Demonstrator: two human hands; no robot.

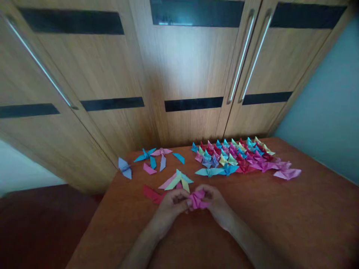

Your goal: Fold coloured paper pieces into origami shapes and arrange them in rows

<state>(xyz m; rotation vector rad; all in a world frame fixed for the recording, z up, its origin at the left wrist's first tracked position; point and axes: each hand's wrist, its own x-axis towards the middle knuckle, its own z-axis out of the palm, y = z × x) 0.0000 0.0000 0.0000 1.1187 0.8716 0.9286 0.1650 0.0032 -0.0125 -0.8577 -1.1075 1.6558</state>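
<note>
A pink folded paper piece (198, 200), which looks like an origami crane, is held between both hands just above the table. My left hand (174, 203) pinches its left side with thumb and fingers. On its right side, my right hand (213, 201) grips it with closed fingers. Right behind the hands lie pale green, yellow and pink folded papers (179, 180) in a fan. A red folded paper (153, 194) lies beside my left hand and is partly hidden by it.
Rows of colourful origami cranes (232, 153) stand at the back right of the brown table (280, 216). Loose folded pieces, among them a blue one (125, 168) and a pink crane (161, 152), lie at the back left. A wooden wardrobe (193, 67) rises behind the table.
</note>
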